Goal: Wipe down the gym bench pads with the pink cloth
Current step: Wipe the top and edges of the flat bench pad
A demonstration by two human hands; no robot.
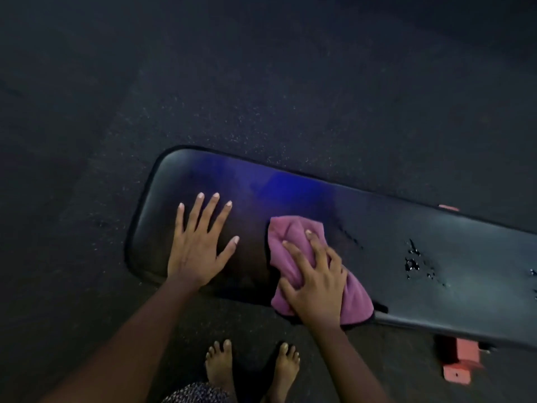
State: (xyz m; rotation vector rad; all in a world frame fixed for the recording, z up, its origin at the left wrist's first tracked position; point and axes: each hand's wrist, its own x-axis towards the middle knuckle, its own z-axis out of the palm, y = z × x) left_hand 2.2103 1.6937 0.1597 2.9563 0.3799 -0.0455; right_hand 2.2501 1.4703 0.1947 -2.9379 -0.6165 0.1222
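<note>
Though pitted, glossy pad [386, 228]; crumpled cloth [287, 228]

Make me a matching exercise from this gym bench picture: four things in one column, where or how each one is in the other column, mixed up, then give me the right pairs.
Column one:
1. left hand
2. right hand
3. pink cloth
4. frame bracket

Column two:
A. bunched on the bench pad, under a hand
B. flat on the pad, fingers spread
C. salmon-red, below the pad's near edge
D. fingers curled over the cloth

Pairs: 1-B; 2-D; 3-A; 4-C.
</note>
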